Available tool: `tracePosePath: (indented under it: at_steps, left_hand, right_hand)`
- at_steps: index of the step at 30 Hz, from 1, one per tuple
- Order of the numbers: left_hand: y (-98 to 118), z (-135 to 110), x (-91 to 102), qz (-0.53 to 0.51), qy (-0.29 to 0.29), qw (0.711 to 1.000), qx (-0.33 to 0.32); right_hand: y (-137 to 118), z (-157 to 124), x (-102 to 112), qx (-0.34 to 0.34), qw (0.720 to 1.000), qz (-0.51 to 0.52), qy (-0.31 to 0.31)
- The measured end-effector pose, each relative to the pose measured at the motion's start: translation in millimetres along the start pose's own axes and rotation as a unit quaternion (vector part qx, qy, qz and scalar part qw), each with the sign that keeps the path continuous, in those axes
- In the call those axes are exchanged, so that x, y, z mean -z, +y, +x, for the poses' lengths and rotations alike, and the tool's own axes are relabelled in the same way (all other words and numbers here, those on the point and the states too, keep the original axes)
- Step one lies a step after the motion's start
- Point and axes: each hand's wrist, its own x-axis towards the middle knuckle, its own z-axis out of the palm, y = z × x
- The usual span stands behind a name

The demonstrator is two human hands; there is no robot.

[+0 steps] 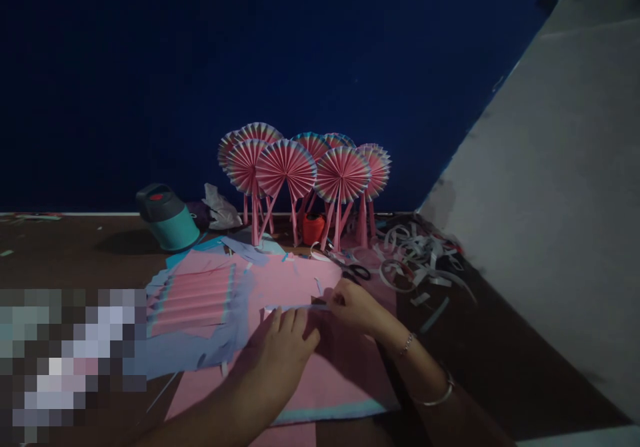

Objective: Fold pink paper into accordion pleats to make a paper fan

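Note:
A narrow pale paper strip (315, 308) lies across the pink paper sheet (345, 394) before me. My left hand (287, 344) rests palm down with outstretched fingers, its fingertips on the strip's left part. At the strip's right end, my right hand (354, 306) is closed with fingers pinched on it; the fingertips are partly hidden. Dark-handled scissors (356, 272) lie just beyond my right hand. Left of my hands is a pleated pink paper piece (193, 300) with pale blue edges, on top of bluish paper (195, 357).
Several pink pleated paper fans (286, 172) stand on pink legs near the dark blue wall (320, 47). An orange-red container (314, 228) sits among them. Curled white paper scraps (425, 254) pile up at right. A teal jug with a dark lid (173, 220) leans at back left.

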Motion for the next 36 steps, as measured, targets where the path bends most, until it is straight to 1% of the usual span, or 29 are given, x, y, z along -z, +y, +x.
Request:
tracePosePath:
  at_steps: [2, 5, 11, 21, 26, 30, 34, 36]
  left_hand:
    - [-0.2, -0.6, -2.3, -0.002, 0.002, 1.0, -0.003]
    - [-0.9, -1.1, -4.8, 0.001, 0.013, 1.0, 0.003]
    - [-2.1, -0.6, -1.2, 0.004, 0.001, 1.0, -0.005]
    - [-1.9, -1.5, -3.1, -0.002, 0.007, 1.0, -0.002]
    - [-2.5, -2.3, -4.6, -0.002, 0.012, 1.0, 0.001]
    - [-2.6, -1.6, -4.9, -0.005, 0.009, 1.0, 0.006]
    - [-2.1, -0.9, -3.2, -0.008, -0.007, 1.0, 0.008]
    - [-2.4, -1.4, -3.9, -0.01, -0.002, 1.0, 0.005]
  right_hand:
    - [-0.9, 0.9, -0.1, -0.003, 1.0, 0.003, -0.002]
    - [-1.2, 2.5, 0.1, -0.001, 1.0, -0.004, 0.018]
    - [1.0, 4.0, -0.5, -0.006, 1.0, -0.013, 0.013]
    - [-1.6, 3.9, 0.5, -0.001, 1.0, -0.01, -0.006]
    - [3.8, 5.0, -3.9, 0.006, 1.0, -0.015, 0.005]
    - [0.7, 4.8, -3.8, -0.004, 0.999, -0.03, 0.013]
    - [-1.1, 5.1, -4.3, -0.012, 0.999, -0.032, 0.013]
    - [0.1, 5.4, -5.2, -0.01, 0.999, -0.044, 0.02]
